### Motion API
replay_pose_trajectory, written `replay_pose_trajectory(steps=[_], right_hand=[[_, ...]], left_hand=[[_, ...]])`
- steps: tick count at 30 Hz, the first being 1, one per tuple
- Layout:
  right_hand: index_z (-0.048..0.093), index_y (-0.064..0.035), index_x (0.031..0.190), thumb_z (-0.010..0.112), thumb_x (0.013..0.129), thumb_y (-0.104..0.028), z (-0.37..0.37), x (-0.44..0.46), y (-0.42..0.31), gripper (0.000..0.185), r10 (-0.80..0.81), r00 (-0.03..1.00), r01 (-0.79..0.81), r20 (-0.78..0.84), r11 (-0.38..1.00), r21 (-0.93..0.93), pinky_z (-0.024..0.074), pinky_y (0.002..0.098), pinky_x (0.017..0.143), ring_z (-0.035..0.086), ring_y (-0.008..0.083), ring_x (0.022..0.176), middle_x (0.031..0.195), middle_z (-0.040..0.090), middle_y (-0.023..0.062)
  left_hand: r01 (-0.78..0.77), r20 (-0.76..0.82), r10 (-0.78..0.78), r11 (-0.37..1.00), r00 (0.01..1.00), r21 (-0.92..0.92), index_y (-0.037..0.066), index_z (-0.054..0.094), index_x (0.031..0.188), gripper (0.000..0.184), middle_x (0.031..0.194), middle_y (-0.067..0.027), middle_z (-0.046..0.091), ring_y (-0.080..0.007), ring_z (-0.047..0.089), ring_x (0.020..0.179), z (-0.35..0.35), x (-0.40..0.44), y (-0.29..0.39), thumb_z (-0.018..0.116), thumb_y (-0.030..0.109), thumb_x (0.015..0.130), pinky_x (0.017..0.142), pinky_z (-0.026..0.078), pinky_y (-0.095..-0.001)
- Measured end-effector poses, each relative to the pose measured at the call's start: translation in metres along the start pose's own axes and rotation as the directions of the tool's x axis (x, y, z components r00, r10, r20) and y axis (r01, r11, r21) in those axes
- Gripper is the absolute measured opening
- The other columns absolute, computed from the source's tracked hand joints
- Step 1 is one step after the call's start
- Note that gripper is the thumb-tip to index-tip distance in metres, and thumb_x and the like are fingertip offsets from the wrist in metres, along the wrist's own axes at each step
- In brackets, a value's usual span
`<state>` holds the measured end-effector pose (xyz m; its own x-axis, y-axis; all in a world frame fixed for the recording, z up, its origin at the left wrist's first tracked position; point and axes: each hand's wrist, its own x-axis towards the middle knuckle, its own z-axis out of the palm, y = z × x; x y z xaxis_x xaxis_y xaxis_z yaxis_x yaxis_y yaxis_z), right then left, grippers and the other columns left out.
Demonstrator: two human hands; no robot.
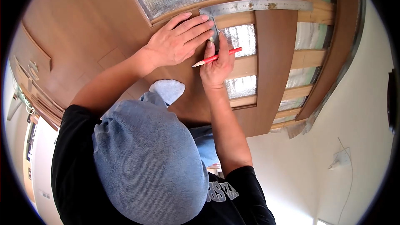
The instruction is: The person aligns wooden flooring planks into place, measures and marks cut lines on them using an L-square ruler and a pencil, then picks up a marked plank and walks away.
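Observation:
My left hand (177, 41) lies flat on a brown wooden board (185, 85), fingers stretched out and their tips on the short leg of a metal carpenter's square (266, 5). The square's long, marked blade extends to the right over the floor framing. My right hand (217, 64) is beside the left one, with a red pencil (210, 59) held across its fingers, the sharpened end pointing left. The thumb and index fingertip of that hand meet at the square's short leg. Whether they pinch anything else there is too small to tell.
Wooden battens (243, 66) run between silvery insulation sheets (243, 39). One brown plank (275, 58) lies across them. Brown board pieces (35, 52) are at the far left. A white wall (354, 121) borders the right side. A head in a blue cloth covering (150, 158) fills the lower middle.

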<state>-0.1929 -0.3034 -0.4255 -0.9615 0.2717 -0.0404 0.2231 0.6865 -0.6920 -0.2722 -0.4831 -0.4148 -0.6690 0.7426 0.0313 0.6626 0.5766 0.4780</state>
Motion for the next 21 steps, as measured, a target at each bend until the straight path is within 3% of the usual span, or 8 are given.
replay_pose_trajectory(steps=[6,15,20,21], right_hand=[[0.072,-0.0004,0.134,0.080,0.095,-0.011,-0.0028,0.0037,-0.0050,0.040,0.013,1.000,-0.013,-0.024,1.000,0.024,0.0534,0.0453,0.075,0.063,0.0338,0.082,0.091,0.067,0.0145],[0.073,-0.0073,0.134,0.083,0.094,-0.016,-0.0027,0.0013,-0.0043,0.042,0.037,0.999,-0.037,-0.037,0.999,0.000,0.0566,0.0437,0.078,0.068,0.0331,0.089,0.097,0.071,0.0115],[0.072,-0.0077,0.135,0.082,0.094,-0.017,-0.0047,0.0005,-0.0079,0.043,0.053,0.994,-0.057,-0.094,0.997,-0.046,0.0578,0.0442,0.080,0.069,0.0347,0.091,0.103,0.072,0.0153],[0.072,-0.0083,0.135,0.082,0.093,-0.018,-0.0074,0.0011,-0.0093,0.044,0.078,0.997,-0.079,-0.021,0.996,-0.050,0.0580,0.0451,0.081,0.070,0.0351,0.093,0.104,0.072,0.0154]], left_hand=[[0.012,0.005,-0.012,1.000,1.000,0.005,0.013,0.070,0.144,0.058,0.162,-0.0034,0.059,-0.0208,0.047,0.155,-0.0024,0.0037,0.0016,0.075,0.021,0.087,0.131,0.033,-0.0468],[-0.001,0.023,0.001,1.000,1.000,-0.019,0.009,0.069,0.144,0.057,0.159,-0.0079,0.060,-0.0269,0.049,0.153,0.0001,0.0028,-0.0001,0.072,0.015,0.088,0.128,0.034,-0.0501],[-0.060,0.041,0.059,0.998,0.997,0.026,0.010,0.069,0.144,0.055,0.158,-0.0070,0.061,-0.0247,0.049,0.153,-0.0028,0.0056,0.0002,0.071,0.018,0.089,0.128,0.034,-0.0494],[-0.039,0.027,0.038,0.999,0.999,0.035,0.011,0.068,0.145,0.055,0.158,-0.0074,0.060,-0.0252,0.049,0.154,0.0010,0.0036,-0.0015,0.070,0.017,0.090,0.129,0.033,-0.0499]])
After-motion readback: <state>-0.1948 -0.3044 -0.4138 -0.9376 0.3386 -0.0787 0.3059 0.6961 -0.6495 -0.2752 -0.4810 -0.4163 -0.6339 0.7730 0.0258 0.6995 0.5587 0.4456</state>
